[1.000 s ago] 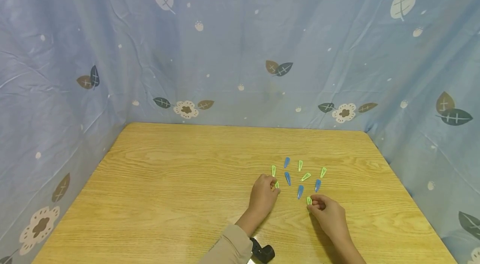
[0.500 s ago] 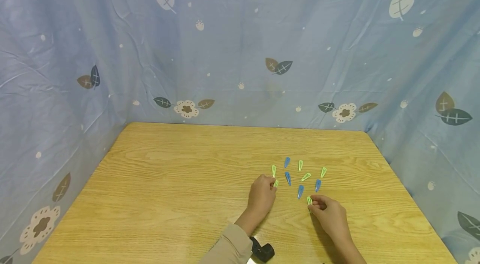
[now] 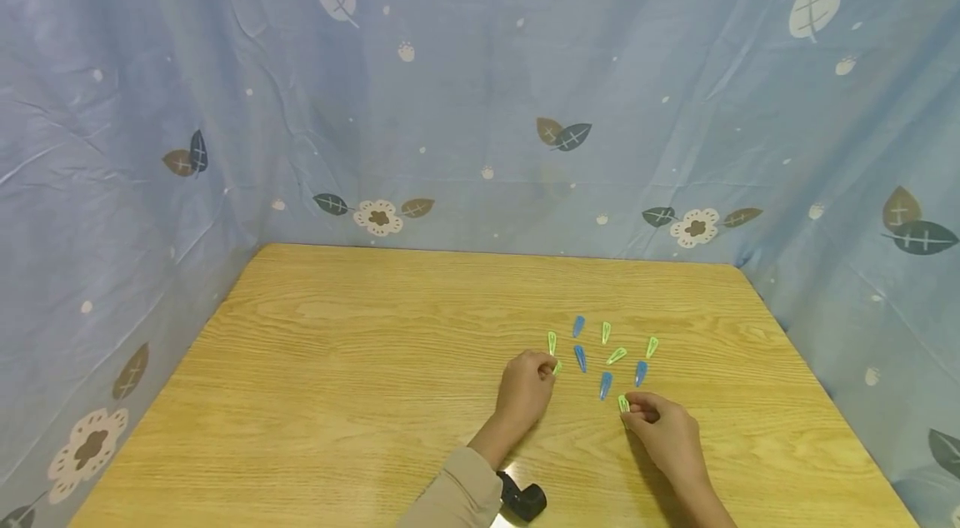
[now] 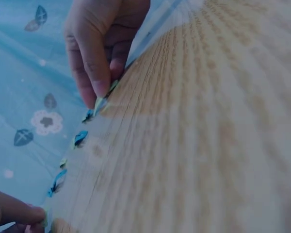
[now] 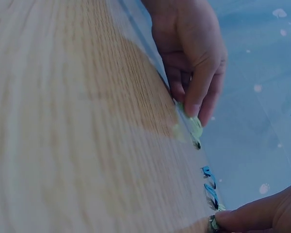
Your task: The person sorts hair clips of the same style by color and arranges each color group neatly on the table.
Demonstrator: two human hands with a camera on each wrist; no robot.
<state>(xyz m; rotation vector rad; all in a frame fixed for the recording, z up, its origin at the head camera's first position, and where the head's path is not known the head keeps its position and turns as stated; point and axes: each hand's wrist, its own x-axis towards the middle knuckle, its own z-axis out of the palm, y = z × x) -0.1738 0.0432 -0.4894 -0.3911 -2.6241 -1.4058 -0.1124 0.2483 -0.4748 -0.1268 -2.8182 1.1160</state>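
Observation:
In the head view my left hand pinches a green snap hair clip, mostly covered by the fingertips. Just beyond it lies another green hair clip. My right hand holds a green hair clip between thumb and fingers, low at the tabletop. Between and beyond the hands, blue clips such as the near blue hair clip and the right blue hair clip lie mixed with green ones, among them a tilted green hair clip. Both wrist views show thumb and fingers meeting at the clips.
The wooden table extends far to the left of the hands. A blue patterned curtain surrounds its back and sides. A black device shows beside the left sleeve at the front.
My left hand has drawn its green clip slightly away and to the left, and its fingers now cover more of it. The right hand stays almost still. The head view shifts slightly.

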